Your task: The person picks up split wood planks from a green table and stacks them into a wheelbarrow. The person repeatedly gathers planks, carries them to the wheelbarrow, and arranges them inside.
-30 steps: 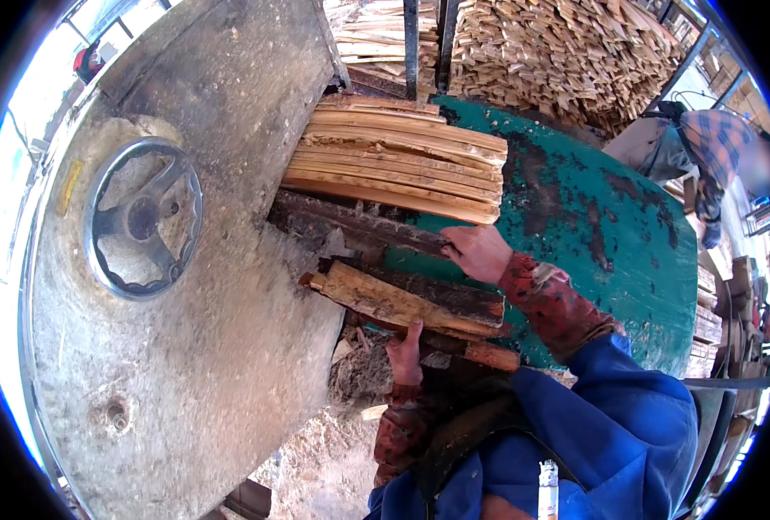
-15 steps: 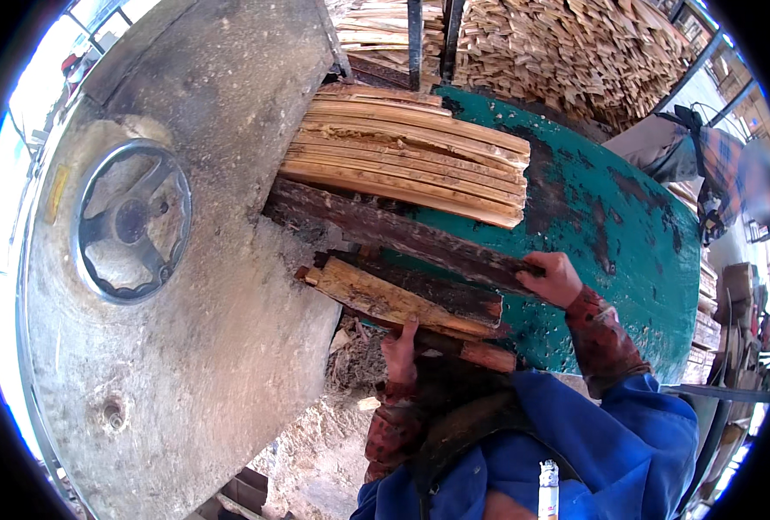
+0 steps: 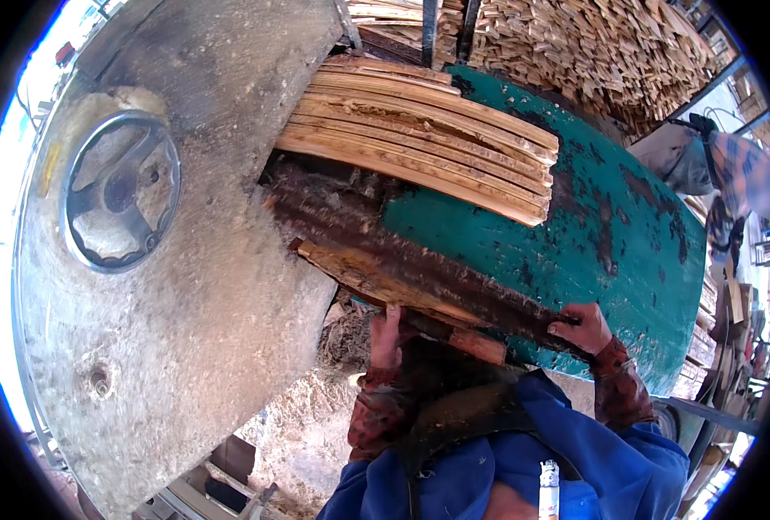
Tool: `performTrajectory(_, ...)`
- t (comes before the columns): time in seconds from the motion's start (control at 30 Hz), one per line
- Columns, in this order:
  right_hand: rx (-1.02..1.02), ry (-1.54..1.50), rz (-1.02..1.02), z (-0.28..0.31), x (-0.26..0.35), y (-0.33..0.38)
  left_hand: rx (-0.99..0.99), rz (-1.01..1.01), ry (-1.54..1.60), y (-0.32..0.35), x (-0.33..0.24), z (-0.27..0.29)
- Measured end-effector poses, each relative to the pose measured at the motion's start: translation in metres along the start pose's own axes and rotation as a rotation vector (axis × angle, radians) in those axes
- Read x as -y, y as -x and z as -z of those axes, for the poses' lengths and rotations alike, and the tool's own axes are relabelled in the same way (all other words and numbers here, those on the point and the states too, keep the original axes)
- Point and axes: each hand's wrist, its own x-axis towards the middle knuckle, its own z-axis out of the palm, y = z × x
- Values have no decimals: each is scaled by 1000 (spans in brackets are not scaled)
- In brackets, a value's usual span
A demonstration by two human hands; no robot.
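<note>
Right hand (image 3: 586, 328) grips the dark slab's (image 3: 419, 260) near end on the green bench (image 3: 627, 234); left hand (image 3: 388, 334) closes on its lower edge. Cut slats (image 3: 419, 143) lie stacked beyond, beside the grey saw housing (image 3: 185, 286).

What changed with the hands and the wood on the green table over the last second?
The right hand slid from the middle of the dark bark slab out to its near end, and the slab now lies closer to the person. The left hand stayed under the near edge, by the split piece. The stack of thin boards, the green table and the grey machine housing kept their places.
</note>
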Motion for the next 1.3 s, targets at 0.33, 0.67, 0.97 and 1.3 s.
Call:
performTrajectory(0.33, 263, 428, 138, -29, -29, -21, -344, -101, -152, -15, 0, -36)
performTrajectory(0.67, 4, 129, 477, -70, 41, -83, -416, -147, -223, -21, 3, -34)
performTrajectory(0.97, -40, -31, 534, -103, 92, -114, -424, -160, -277, -25, 9, -27)
performTrajectory(1.3, -439, 374, 457, 21, 50, -269, -350, -239, -217, -23, 3, -34)
